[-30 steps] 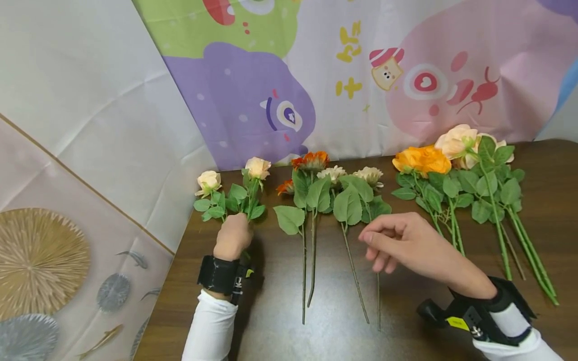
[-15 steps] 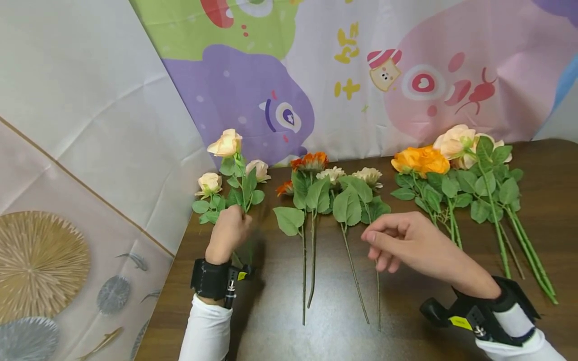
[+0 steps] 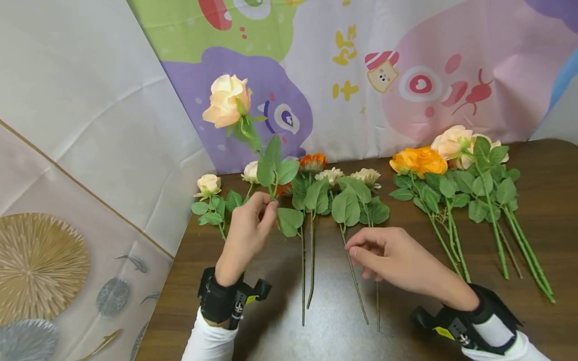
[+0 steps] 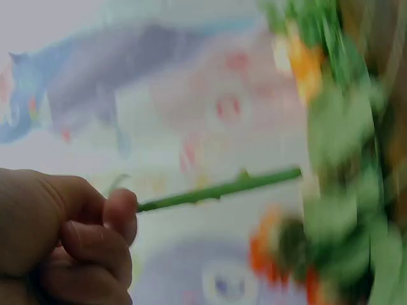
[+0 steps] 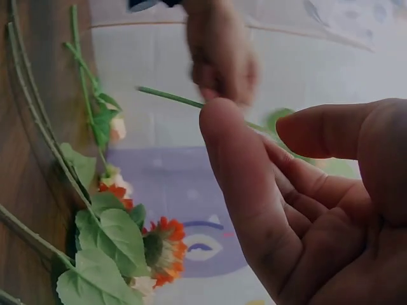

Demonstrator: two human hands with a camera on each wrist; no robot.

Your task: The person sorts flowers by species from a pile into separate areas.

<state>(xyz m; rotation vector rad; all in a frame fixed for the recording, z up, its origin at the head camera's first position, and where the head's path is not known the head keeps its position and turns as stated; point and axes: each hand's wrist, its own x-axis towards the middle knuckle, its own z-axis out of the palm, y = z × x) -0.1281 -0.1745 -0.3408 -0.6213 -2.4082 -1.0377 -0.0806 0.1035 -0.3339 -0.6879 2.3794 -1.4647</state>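
A peach rose with green leaves stands raised off the table, its stem pinched between the thumb and fingers of my left hand. In the left wrist view the bare green stem sticks out past the left hand. My right hand hovers above the stems of two cream flowers, thumb and fingers apart and loosely bent. In the right wrist view nothing lies between the fingers of the right hand. Two pale roses lie on the table behind the left hand.
Orange-red flowers lie mid-table, stems toward me. Farther right are an orange flower and large peach flowers with long green stems. A cartoon-printed cloth hangs behind the table, and a pale patterned sheet at the left.
My left hand has lifted the peach rose from among the flowers at the left and brought it up and rightward. The right hand has shifted slightly left and down.
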